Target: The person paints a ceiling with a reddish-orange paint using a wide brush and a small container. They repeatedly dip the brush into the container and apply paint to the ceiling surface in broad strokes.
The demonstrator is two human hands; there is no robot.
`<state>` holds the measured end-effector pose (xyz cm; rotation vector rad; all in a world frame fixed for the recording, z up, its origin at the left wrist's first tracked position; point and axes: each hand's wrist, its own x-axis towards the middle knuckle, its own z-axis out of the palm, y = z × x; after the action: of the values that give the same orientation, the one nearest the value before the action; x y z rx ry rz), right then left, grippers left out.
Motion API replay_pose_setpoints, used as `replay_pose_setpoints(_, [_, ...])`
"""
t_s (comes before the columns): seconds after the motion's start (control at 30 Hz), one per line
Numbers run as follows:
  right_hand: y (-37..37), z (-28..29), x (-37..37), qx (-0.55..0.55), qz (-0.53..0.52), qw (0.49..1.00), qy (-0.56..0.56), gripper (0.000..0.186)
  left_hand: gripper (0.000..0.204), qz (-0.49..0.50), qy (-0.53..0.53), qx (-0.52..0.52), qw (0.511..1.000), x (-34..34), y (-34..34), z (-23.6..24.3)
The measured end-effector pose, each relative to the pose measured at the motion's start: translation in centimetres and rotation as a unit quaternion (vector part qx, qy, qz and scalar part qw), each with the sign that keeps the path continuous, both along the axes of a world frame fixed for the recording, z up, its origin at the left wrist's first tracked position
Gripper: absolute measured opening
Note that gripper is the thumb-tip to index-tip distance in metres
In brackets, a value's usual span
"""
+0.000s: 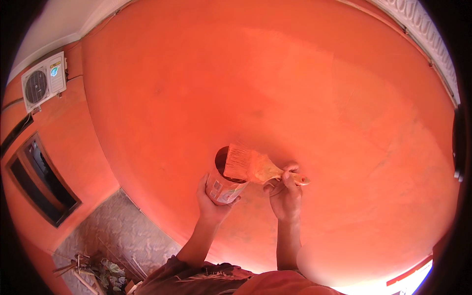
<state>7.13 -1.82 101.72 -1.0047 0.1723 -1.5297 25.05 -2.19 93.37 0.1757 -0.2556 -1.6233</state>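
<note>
My left hand [212, 202] is wrapped round a small paint tub [222, 189] with a printed side, tilted so its dark mouth shows. My right hand [285, 196] grips the handle of a wide paintbrush [250, 166]. Orange paint coats the bristles, which lie across the tub's mouth at its right rim; whether they touch the rim I cannot tell. How much paint the tub holds is hidden by the brush and shadow. Right behind both hands rises a large orange wall [295, 98], with some patches deeper in tone than others.
An air-conditioner outdoor unit [44, 81] hangs on the left side wall, above a dark-framed window [43, 179]. Sticks and a leafy plant [110, 273] stand at the lower left by a grey patterned surface [123, 221]. White moulded trim [423, 29] borders the upper right.
</note>
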Motion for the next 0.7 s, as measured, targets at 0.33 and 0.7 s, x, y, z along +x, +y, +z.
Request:
replay_pose_setpoints(0.33, [0.0, 0.3, 0.5, -0.029, 0.008, 0.999, -0.038, 0.006, 0.050, -0.029, 0.004, 0.004, 1.000, -0.3, -0.2, -0.1])
replay_pose_setpoints(0.7, [-0.9, 10.4, -1.0, -0.281, -0.132, 0.950, -0.041, 0.005, 0.047, -0.027, 0.035, -0.035, 0.998, -0.6, -1.3, -2.6])
